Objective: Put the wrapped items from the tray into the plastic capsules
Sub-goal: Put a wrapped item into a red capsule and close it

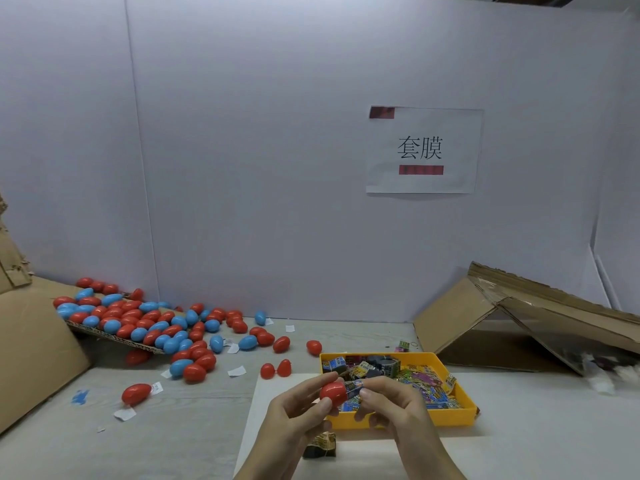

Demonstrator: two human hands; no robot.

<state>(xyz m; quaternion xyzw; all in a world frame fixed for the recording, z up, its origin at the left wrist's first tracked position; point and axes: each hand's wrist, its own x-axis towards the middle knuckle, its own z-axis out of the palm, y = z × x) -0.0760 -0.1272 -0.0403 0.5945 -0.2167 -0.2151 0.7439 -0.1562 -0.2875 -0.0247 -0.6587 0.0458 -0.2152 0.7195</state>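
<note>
Ahead, sign (424,150) "套膜" beyond yellow tray (446,418)

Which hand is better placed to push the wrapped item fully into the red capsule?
Right. The right hand pinches the item, which sticks out of the capsule at its open end on that side. The left hand grips the capsule from the other side, so it is best kept holding it steady.

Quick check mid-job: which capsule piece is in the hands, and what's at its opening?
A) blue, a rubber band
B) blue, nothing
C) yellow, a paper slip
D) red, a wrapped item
D: the left hand holds a red capsule half while the right hand pinches a wrapped item at its open end.
</note>
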